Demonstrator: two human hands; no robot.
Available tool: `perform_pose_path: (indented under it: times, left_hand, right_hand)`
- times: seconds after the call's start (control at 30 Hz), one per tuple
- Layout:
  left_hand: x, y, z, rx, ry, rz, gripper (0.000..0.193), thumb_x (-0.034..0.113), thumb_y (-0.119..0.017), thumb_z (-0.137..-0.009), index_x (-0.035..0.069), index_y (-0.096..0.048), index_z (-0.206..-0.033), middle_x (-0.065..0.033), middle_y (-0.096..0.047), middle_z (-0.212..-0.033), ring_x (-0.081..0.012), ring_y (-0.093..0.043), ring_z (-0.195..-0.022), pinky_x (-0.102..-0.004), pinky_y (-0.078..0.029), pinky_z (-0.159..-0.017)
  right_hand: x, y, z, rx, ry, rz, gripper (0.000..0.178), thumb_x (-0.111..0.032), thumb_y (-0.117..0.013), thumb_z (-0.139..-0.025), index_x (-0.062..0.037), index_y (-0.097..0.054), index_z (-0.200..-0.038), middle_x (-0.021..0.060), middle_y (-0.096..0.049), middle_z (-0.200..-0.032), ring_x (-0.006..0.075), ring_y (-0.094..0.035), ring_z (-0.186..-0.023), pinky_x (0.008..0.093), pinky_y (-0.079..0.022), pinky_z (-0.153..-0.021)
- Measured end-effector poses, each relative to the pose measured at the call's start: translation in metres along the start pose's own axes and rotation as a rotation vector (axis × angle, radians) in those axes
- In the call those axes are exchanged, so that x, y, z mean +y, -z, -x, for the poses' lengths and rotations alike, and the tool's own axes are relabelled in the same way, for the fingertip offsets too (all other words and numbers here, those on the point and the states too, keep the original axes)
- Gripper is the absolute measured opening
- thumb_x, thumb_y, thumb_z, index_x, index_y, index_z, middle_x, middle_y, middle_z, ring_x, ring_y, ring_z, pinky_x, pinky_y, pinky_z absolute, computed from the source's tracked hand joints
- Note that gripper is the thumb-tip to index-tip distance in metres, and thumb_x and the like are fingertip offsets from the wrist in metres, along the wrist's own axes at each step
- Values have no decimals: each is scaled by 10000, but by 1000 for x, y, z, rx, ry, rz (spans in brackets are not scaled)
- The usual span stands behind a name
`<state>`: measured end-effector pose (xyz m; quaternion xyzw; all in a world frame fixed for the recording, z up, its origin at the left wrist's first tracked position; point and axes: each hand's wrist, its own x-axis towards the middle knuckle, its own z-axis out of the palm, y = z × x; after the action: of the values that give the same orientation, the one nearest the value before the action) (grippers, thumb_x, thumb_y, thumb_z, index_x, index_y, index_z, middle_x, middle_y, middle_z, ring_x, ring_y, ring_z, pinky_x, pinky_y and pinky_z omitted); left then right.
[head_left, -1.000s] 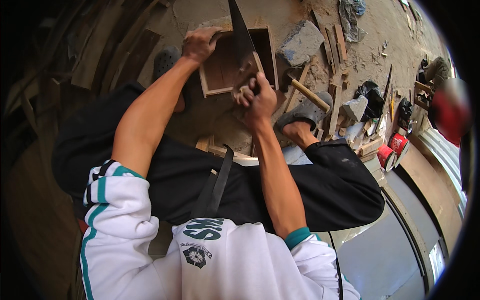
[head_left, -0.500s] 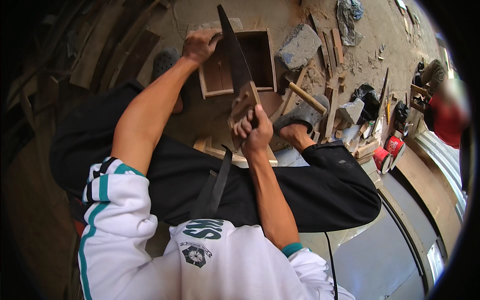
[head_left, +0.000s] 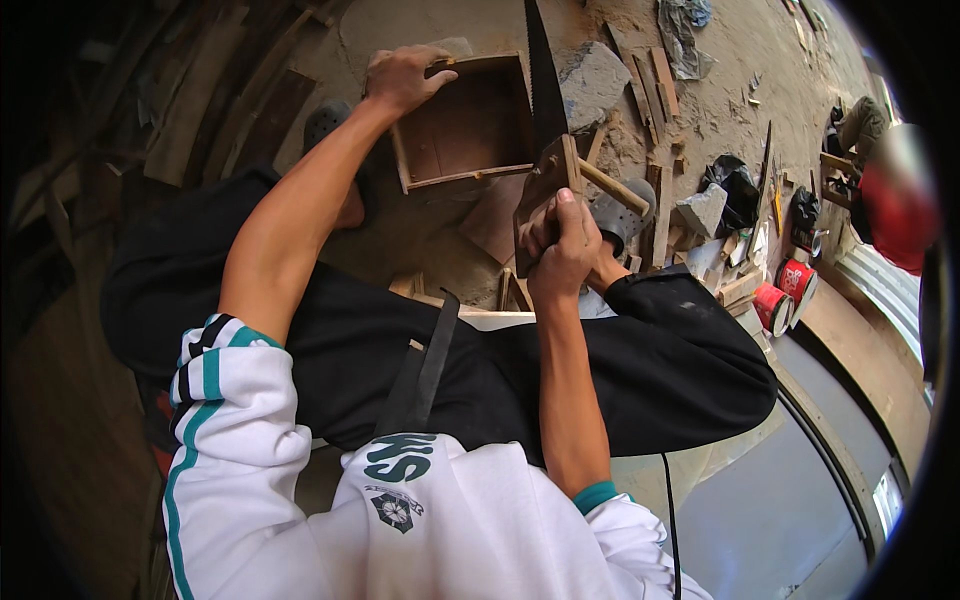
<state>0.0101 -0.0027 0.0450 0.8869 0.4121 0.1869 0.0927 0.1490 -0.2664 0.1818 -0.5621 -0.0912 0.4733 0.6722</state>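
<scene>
A shallow wooden box or drawer [head_left: 462, 178] lies on the ground between my feet, its open side up. My left hand [head_left: 400, 82] grips its far left corner, thumb over the rim and index finger stretched along the far edge. My right hand [head_left: 562, 240] is wrapped round the wooden handle of a handsaw [head_left: 545, 100]. The dark blade points away from me, right of the box and apart from it; its tip reaches the top of the view. Behind the saw handle, a round wooden tool handle [head_left: 613, 188] sticks out, its other end hidden.
A concrete block [head_left: 595, 85] lies right of the box. Wood offcuts [head_left: 650, 95], a black plastic bag [head_left: 738, 190] and red cans [head_left: 795, 285] are scattered to the right. Planks [head_left: 200, 100] lie on the left. Another person [head_left: 895, 200] is at the far right.
My right hand has carried the handsaw to the right, off the box, so the box's inside shows more. My left hand stays at the corner, its thumb now spread further from the fingers.
</scene>
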Motion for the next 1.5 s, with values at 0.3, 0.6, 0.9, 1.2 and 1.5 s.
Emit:
perform_pose_path:
  times: [0.3,0.6,0.9,1.2,1.5]
  left_hand:
    - [13,-3,-23,-111,-188,-251,155,277,-665,-898,134,-723,-909,-14,-718,-1041,-228,-686,-945,-428,-562,-782]
    - [-13,12,-36,-30,357,131,225,331,-638,-936,123,-709,-983,-135,-719,-968,-383,-682,-899,-460,-544,-781]
    - [-2,-13,6,76,89,215,231,225,-717,-845,113,-717,-1048,-93,-710,-1104,-316,-679,-1009,-404,-541,-859]
    - [-13,-30,11,149,-8,253,242,132,-701,-814,99,-717,-1053,-112,-705,-1118,-323,-670,-1039,-400,-543,-890]
    - [-17,-30,11,170,-32,237,280,119,-692,-786,117,-719,-1064,-111,-710,-1078,-327,-671,-1022,-400,-548,-872]
  right_hand:
    - [-3,4,21,20,1,19,299,-224,-595,-1005,-91,-489,-759,-49,-388,-573,47,-344,-450,237,-293,-424]
    - [13,9,34,-40,158,515,312,-223,-656,-967,-20,-548,-756,5,-485,-606,73,-419,-585,281,-350,-519]
    - [16,-7,52,-132,293,794,212,-167,-678,-940,7,-603,-843,120,-552,-581,169,-536,-494,335,-419,-499]
    - [23,0,60,-162,314,948,272,-188,-701,-872,-3,-542,-751,214,-595,-607,403,-619,-554,451,-475,-513]
    - [33,-3,63,-187,391,1093,286,-179,-712,-847,-18,-512,-720,200,-575,-580,396,-601,-526,461,-475,-502]
